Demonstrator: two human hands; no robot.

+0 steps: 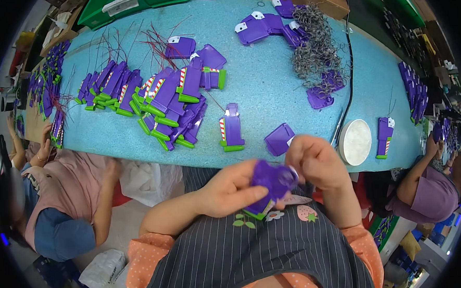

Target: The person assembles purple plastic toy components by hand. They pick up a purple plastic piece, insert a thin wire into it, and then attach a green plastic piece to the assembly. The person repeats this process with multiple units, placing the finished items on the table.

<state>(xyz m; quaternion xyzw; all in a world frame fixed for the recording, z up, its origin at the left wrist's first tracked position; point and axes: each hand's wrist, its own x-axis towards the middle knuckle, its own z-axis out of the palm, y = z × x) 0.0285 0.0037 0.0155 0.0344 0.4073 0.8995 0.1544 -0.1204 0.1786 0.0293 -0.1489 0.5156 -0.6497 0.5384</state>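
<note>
Close to my apron, my left hand (232,190) is closed around a purple plastic part (267,177) with a green edge at its lower end. My right hand (317,163) is at the part's right side, its fingers pinched together; whatever they hold is too small to make out. Just beyond the hands, a loose purple cover (279,140) lies on the blue table. To its left rests a purple wing-shaped piece (233,129) with a green end and a red-and-white striped side, a thin wire coming from it.
A heap of similar purple-and-green pieces (158,103) with red wires covers the left side. Tangled metal springs (314,45) lie far right, near purple covers (256,29). A white round dish (356,142) and tweezers (338,128) sit right. Co-workers (69,204) sit either side.
</note>
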